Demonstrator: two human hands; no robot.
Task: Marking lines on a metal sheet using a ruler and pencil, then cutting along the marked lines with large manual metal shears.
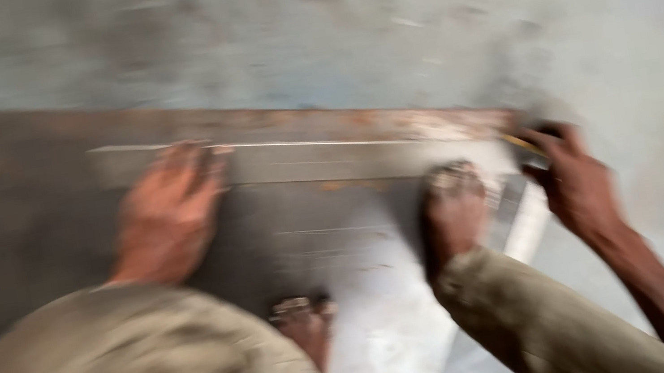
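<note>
The flat grey metal sheet (337, 213) is pressed by the spread-open left hand (169, 215). A small dark tool (533, 149) is held tight in the right hand (576, 184).

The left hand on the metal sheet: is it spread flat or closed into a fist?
Spread flat. The left hand lies palm down, fingers extended, on the grey metal sheet. The picture is blurred, so finer detail cannot be told.

Left hand (171, 213): palm down, fingers spread and extended forward, pressed flat. Right hand (572, 180): arm extended forward, fingers curled closed around a small dark item. Both bare feet planted between the hands; image blurred.
</note>
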